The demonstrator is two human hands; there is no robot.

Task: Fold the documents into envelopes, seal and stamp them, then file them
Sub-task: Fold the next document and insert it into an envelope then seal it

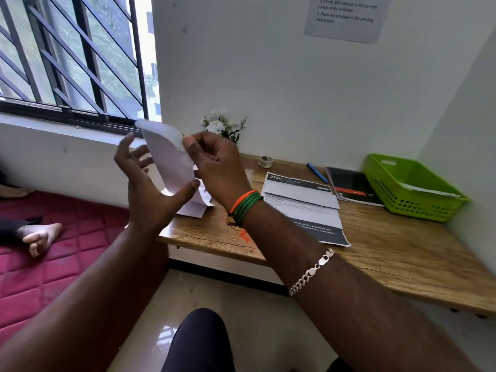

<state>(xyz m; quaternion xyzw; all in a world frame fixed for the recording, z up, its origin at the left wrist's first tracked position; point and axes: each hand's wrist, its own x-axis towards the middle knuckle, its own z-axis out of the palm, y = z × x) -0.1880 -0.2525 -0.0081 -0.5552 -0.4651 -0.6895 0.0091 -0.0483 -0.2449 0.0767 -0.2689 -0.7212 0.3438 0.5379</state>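
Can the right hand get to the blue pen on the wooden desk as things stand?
Probably not at once: the right hand pinches the white envelope held up in the air. The path to the blue pen looks free, over the printed documents.

Light: soft daylight pours in through the barred window (72,57) at upper left, bright and even.
Glare: panes near the window's right edge wash out to white; a pale sheen sits on the floor tiles (166,334).
Shadows: faint, diffuse under the table (402,264).
Blur: the wall notice (346,14) text reads soft; the raised paper (166,154) smears.
Distortion: wide-angle bend tilts walls and bars toward the edges.
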